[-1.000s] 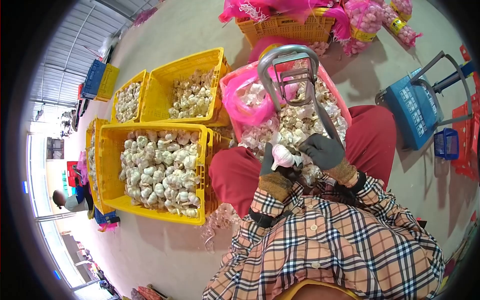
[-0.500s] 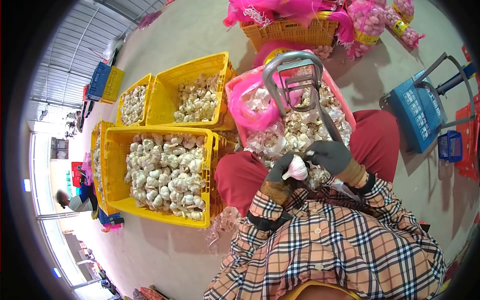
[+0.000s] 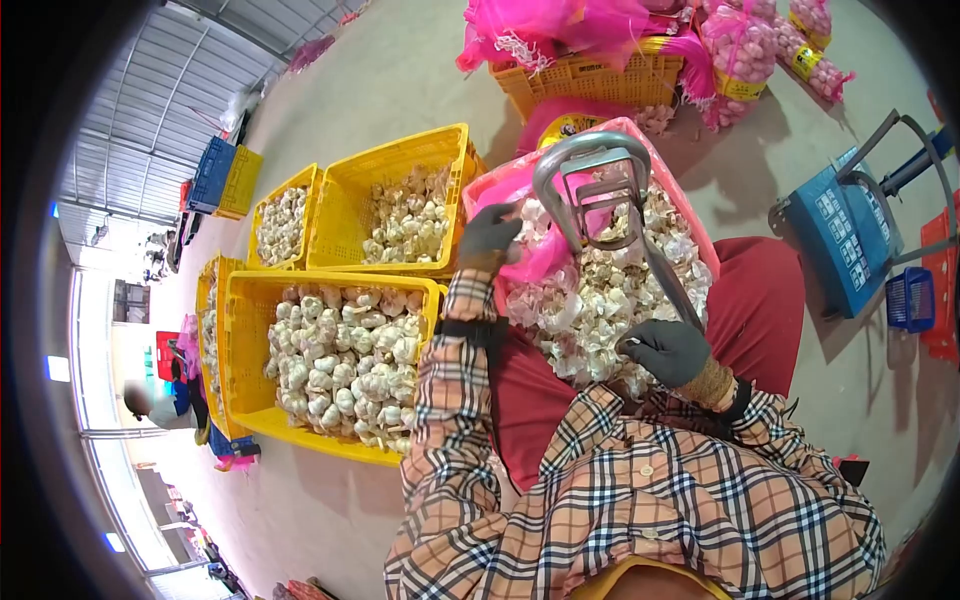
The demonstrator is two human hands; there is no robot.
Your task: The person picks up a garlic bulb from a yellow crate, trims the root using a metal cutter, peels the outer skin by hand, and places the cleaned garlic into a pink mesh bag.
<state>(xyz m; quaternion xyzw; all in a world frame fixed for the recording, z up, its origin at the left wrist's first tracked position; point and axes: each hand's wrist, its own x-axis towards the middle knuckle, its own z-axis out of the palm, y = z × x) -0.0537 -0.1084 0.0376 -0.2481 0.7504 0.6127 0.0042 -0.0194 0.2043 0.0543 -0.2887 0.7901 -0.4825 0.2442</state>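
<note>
My left hand [image 3: 490, 238], in a dark glove, is at the left rim of the pink basket [image 3: 706, 240]. Its fingers point into a pink mesh bag [image 3: 540, 262] with pale garlic inside; they are blurred, and I cannot tell whether they grip anything. My right hand [image 3: 668, 352], gloved too, is curled closed low over the basket, a small pale tip showing at its fingers. Loose garlic skins [image 3: 590, 330] fill the basket beneath it. A grey metal tube frame [image 3: 660, 270] arches over the basket, between my knees.
To the left, a yellow crate [image 3: 240, 330] holds many garlic bulbs [image 3: 340, 365]; another yellow crate [image 3: 335, 225] behind has more. Filled mesh bags [image 3: 740, 60] and an orange crate [image 3: 600, 85] stand at the back. A blue scale [image 3: 840, 235] is on the right. Another person [image 3: 165, 405] is far left.
My left hand has moved from beside my right hand, left and up to the pink bag. The garlic bulb seen between my hands is gone from there. My right hand is slightly lower.
</note>
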